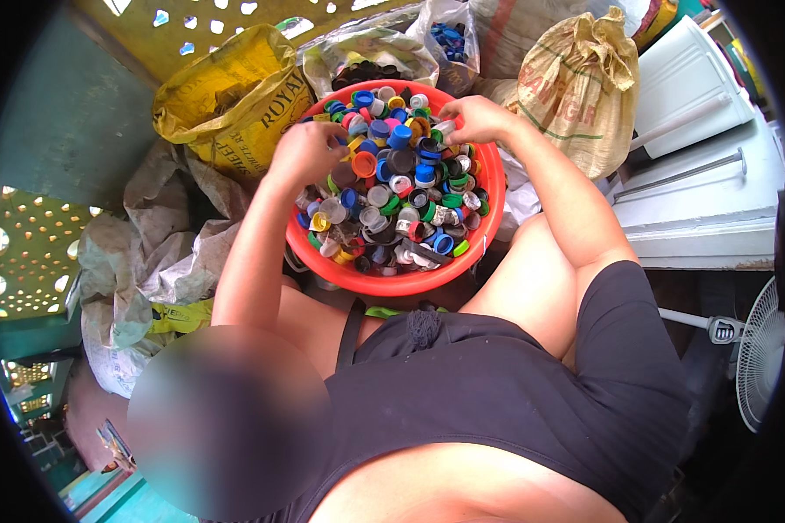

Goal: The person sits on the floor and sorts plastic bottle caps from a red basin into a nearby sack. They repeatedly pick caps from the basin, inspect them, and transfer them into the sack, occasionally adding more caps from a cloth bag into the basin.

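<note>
A round red plastic basin (399, 286) stands before me, heaped with loose plastic bottle caps (379, 196) of many colours. My left hand (311, 153) reaches over the left side of the heap with its fingers bent down. Whether a cap is between those fingertips is hidden. At the far right part of the basin, my right hand (476, 120) has thumb and fingers around a whitish translucent cap (444, 126); a firm grip cannot be made out. Blue caps (400, 136) and an orange cap (364, 164) lie between the hands.
Behind the basin are a yellow sack (235, 98), a clear bag of dark caps (366, 52) and a bag of blue caps (450, 42). A tied woven sack (579, 98) stands right, near a white container (683, 85). Crumpled sacks (163, 242) lie left; a fan (759, 356) is at right.
</note>
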Available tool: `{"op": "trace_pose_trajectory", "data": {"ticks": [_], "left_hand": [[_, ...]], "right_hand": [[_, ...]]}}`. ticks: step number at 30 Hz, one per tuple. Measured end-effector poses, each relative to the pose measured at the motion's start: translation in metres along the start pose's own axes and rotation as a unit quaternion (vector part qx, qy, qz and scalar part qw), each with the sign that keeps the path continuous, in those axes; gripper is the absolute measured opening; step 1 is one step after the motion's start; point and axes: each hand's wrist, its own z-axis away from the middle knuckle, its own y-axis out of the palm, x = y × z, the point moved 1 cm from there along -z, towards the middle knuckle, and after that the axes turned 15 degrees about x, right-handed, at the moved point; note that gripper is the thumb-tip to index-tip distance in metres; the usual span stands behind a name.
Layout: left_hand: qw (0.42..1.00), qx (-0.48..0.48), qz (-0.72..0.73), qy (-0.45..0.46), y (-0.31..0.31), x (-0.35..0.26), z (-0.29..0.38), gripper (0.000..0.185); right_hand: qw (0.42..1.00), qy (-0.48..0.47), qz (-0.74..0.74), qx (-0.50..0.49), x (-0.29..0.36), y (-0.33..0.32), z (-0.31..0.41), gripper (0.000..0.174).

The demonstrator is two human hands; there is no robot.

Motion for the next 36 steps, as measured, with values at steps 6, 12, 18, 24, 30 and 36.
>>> {"op": "trace_pose_trajectory", "data": {"ticks": [6,12,18,24,30,36], "left_hand": [[0.996,-0.001,-0.086,-0.003,0.027,-0.012,-0.022,0.031],[0.99,0.062,-0.118,-0.052,0.02,-0.023,-0.027,0.039],[0.985,0.018,-0.162,-0.053,0.026,-0.023,-0.025,0.038],[0.984,0.014,-0.155,-0.088,0.022,-0.03,-0.015,0.032],[0.998,-0.036,0.041,-0.035,0.017,-0.016,0.016,0.028],[0.75,0.002,0.66,0.029,0.027,0.025,0.036,0.027]], "right_hand": [[0.999,-0.008,0.045,0.002,0.003,0.012,-0.007,0.049],[1.0,-0.008,0.002,0.01,0.011,-0.017,0.009,0.043],[0.909,-0.027,-0.404,0.097,0.008,-0.037,0.031,0.035],[0.875,-0.042,-0.459,0.147,0.023,-0.032,0.029,0.033],[0.89,-0.084,-0.425,0.145,0.035,-0.024,0.029,0.042],[0.794,-0.06,-0.598,0.09,0.064,-0.02,0.02,0.031]]}}
